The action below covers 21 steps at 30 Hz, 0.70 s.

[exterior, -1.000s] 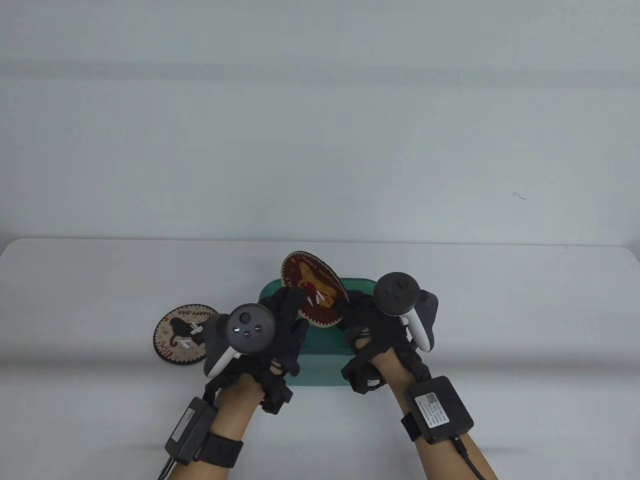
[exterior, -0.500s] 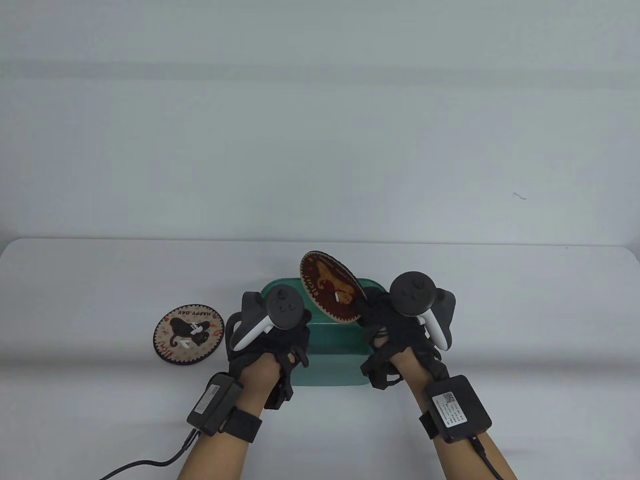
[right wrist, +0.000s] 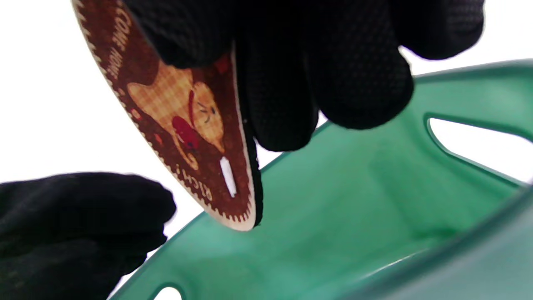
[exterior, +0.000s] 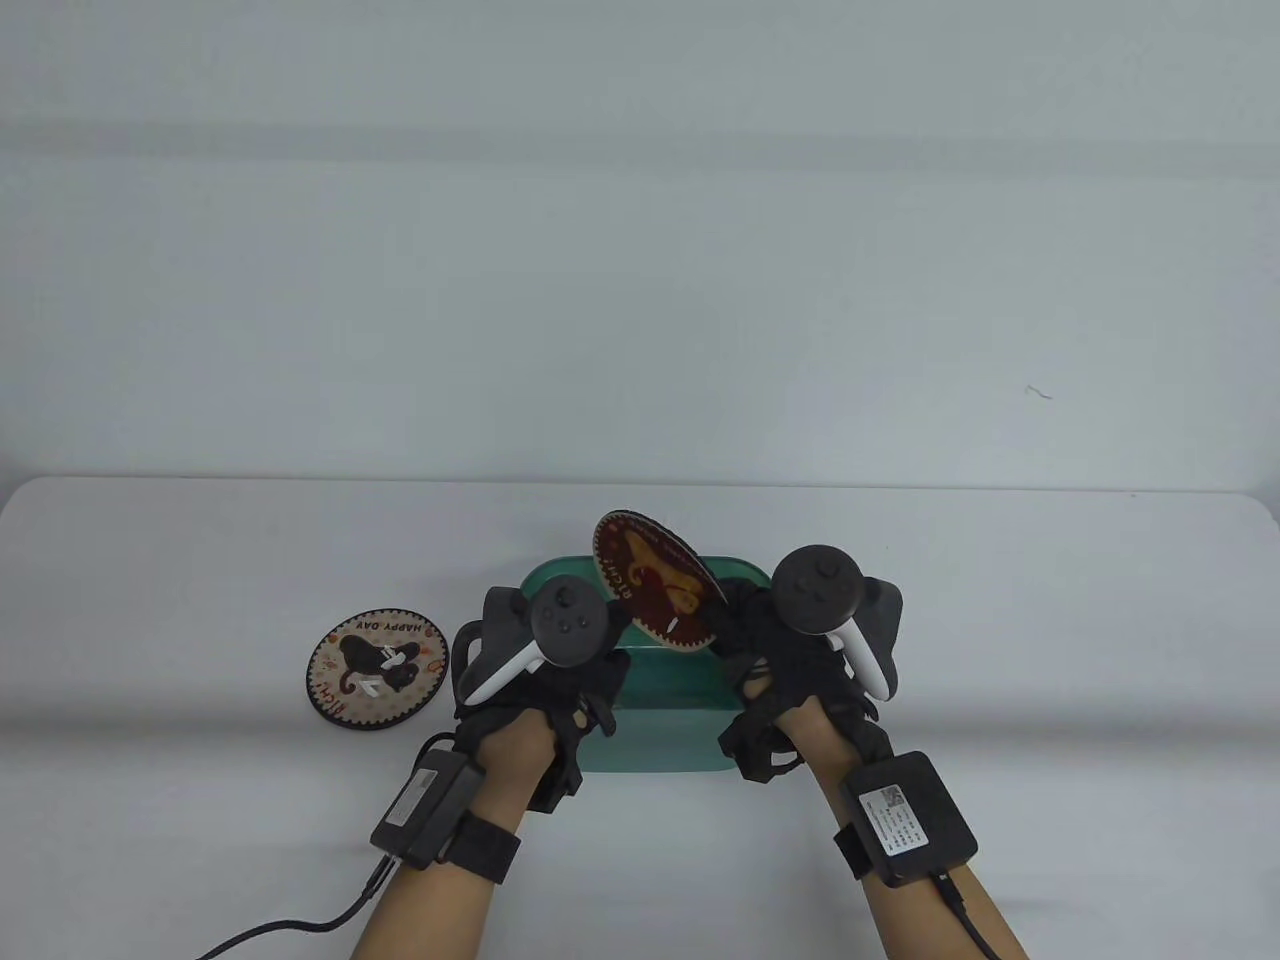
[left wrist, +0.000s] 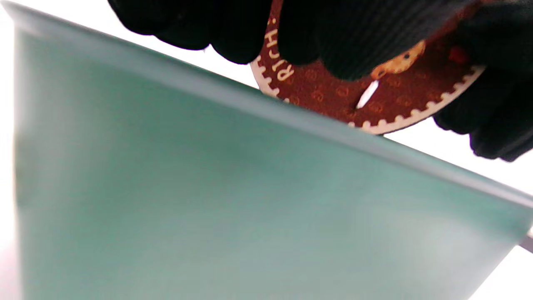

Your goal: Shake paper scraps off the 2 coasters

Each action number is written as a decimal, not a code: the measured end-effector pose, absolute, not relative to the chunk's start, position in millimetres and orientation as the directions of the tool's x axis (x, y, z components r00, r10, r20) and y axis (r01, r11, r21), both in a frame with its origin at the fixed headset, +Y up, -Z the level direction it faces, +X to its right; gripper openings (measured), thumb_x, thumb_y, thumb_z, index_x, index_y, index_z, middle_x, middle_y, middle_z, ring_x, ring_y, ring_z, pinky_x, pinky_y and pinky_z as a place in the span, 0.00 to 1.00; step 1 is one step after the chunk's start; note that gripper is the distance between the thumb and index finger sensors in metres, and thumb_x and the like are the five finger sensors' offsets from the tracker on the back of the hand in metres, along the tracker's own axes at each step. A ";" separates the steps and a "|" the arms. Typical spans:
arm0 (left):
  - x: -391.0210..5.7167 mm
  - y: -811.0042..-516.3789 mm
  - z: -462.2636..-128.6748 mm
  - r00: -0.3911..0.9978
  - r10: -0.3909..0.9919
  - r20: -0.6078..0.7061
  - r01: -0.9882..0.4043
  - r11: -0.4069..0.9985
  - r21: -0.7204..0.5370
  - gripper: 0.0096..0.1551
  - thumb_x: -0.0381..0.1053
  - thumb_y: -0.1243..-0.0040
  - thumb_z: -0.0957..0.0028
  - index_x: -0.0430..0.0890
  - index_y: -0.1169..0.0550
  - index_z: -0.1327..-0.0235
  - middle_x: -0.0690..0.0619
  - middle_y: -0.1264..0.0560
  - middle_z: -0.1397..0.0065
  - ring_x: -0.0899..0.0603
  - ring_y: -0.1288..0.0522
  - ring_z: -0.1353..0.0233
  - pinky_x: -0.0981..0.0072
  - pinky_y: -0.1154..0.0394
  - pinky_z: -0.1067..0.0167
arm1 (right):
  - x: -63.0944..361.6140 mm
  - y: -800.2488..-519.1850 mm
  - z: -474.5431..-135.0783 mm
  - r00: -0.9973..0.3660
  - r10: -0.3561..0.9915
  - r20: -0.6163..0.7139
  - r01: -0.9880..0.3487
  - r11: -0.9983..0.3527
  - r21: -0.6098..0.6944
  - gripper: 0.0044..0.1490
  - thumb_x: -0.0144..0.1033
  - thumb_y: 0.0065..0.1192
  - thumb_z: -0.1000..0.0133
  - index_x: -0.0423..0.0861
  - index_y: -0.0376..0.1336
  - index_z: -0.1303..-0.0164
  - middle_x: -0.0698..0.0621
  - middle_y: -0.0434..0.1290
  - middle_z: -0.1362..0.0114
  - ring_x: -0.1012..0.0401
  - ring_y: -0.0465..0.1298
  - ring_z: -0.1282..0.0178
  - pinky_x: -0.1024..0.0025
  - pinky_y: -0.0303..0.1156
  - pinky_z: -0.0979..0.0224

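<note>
white table [exterior: 1000, 620]; right hand [exterior: 770, 650] grip pinches tilted brown coaster [exterior: 655, 585] above green bin [exterior: 660, 735].

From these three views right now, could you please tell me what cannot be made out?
- Inside of the green basin: in the table view both hands cover most of it; in the wrist views it is blurred, so fallen scraps cannot be seen.
- Left hand fingers: hidden under the tracker in the table view; whether they touch the brown coaster is unclear.
- Scraps on the light coaster: too small to count.
</note>
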<state>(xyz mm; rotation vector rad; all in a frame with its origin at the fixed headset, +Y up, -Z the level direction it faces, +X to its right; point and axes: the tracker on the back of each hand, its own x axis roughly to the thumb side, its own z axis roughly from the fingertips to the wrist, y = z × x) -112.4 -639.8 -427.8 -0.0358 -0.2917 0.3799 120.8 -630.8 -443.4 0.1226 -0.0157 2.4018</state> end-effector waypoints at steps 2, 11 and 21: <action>-109.9 -637.4 -424.7 0.844 0.413 0.342 -0.423 0.905 -0.050 0.41 0.54 0.37 0.50 0.61 0.45 0.27 0.44 0.37 0.26 0.31 0.38 0.27 0.43 0.35 0.34 | 117.9 -631.3 -443.1 -0.704 0.704 0.095 -0.704 -0.709 0.035 0.26 0.42 0.59 0.50 0.44 0.63 0.44 0.47 0.81 0.53 0.55 0.79 0.61 0.56 0.71 0.48; -100.5 -642.3 -425.5 0.918 0.254 0.303 -0.252 0.967 -0.045 0.23 0.57 0.37 0.52 0.42 0.16 0.55 0.46 0.28 0.32 0.33 0.36 0.27 0.44 0.36 0.33 | 111.9 -630.3 -441.6 -0.741 0.663 0.108 -0.664 -0.747 0.032 0.26 0.42 0.59 0.50 0.44 0.63 0.44 0.47 0.81 0.52 0.55 0.79 0.61 0.56 0.71 0.48; -145.5 -630.6 -408.2 0.878 0.392 0.277 -0.423 0.904 0.062 0.30 0.56 0.40 0.50 0.48 0.28 0.35 0.45 0.34 0.27 0.32 0.36 0.28 0.45 0.34 0.34 | 123.0 -637.4 -443.3 -0.681 0.728 0.078 -0.728 -0.685 0.040 0.26 0.42 0.58 0.50 0.45 0.63 0.43 0.47 0.81 0.52 0.56 0.79 0.61 0.56 0.71 0.48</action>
